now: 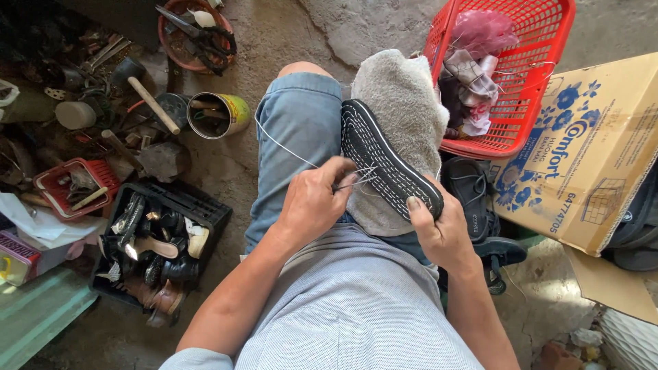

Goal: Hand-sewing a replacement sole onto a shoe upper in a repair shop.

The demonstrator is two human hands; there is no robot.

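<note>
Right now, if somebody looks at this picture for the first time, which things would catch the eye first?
First the black shoe sole with white stitching, lying on a grey towel over the person's lap in the middle. The left hand pinches a tool with white thread at its edge, and the right hand grips its near end. Next, the red basket of cloth, upper right.

A tan cardboard box (589,151) with blue flower print lies tilted at right, beside the red basket (541,82).
</note>
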